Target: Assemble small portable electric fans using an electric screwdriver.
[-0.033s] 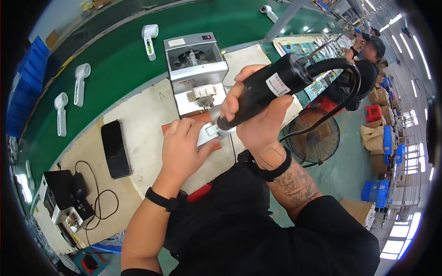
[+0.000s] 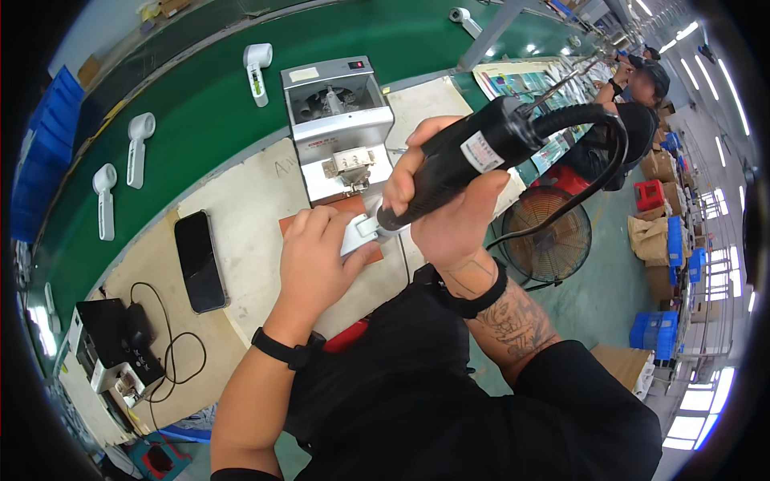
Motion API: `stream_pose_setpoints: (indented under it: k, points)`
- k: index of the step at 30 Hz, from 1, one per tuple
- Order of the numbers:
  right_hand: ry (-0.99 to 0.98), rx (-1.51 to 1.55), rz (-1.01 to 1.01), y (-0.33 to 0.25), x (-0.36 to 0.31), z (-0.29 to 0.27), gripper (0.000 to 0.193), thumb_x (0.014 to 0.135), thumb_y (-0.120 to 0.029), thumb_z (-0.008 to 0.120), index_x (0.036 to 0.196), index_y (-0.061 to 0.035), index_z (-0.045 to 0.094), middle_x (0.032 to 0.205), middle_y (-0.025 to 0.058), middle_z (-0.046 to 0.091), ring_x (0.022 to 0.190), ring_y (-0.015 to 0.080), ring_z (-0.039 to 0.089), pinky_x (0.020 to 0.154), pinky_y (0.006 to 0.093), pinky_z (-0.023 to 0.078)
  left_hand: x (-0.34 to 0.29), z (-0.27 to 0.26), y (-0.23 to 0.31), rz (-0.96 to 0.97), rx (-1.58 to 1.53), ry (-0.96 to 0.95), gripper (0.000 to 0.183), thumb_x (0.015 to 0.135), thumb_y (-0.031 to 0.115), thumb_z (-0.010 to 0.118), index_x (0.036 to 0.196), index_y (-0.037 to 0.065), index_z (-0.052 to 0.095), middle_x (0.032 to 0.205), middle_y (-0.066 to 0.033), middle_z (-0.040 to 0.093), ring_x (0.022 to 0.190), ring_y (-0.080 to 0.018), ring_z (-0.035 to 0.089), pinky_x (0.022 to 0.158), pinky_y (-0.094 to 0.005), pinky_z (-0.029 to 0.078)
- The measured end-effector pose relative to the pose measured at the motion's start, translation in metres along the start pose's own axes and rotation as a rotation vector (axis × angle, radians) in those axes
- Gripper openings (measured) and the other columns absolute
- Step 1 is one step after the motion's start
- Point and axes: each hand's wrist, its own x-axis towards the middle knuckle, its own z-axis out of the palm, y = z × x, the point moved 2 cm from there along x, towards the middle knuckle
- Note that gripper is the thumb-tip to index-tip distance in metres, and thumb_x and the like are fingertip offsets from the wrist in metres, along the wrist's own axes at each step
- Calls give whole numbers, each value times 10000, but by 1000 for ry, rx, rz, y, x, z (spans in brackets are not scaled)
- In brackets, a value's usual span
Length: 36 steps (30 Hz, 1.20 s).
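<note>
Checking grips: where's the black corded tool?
In the head view, the tool is right of centre, in the right hand, its lower end at the white part in the left hand.

I see a pale bench (image 2: 249, 192) carrying a silver machine (image 2: 341, 132), reddish mat (image 2: 348, 206) at its front; leftward, black phone (image 2: 201, 261), then dark device (image 2: 103, 327), looped cable (image 2: 173, 353).

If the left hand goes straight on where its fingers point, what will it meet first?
Probably the silver-grey, box-shaped, metal-looking machine, just ahead of the left hand; the height difference is unclear.
</note>
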Motion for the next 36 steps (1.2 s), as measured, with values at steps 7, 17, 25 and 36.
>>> stream_pose_setpoints:
  k: [7,17,25,36]
  points:
    - [-3,-34,12,6,-10,-6,1002,860,-952,431,1234,-22,450,763,61,587,645,140,567,648,310,498,0,2,5,2,19,11,409,769,264,886,1090,67,725,1016,-69,634,968,-301,599,838,-416,499]
    - [8,-9,30,11,-10,-5,996,861,-955,425,1231,-31,448,762,59,588,645,145,574,654,325,508,-2,3,3,-1,10,19,398,778,259,884,1091,72,724,1011,-68,630,965,-299,596,839,-415,497]
    - [32,63,18,16,-8,-13,971,901,-938,372,1224,-27,469,743,65,592,620,156,573,638,332,501,-1,5,2,-11,10,4,407,778,264,886,1098,74,721,1019,-66,628,970,-297,595,845,-419,494]
    - [62,145,20,21,-9,-19,968,904,-936,375,1233,-31,471,750,63,592,638,161,572,647,344,499,1,5,4,-8,33,0,446,776,294,887,1136,86,724,1011,-58,620,962,-291,592,841,-419,491]
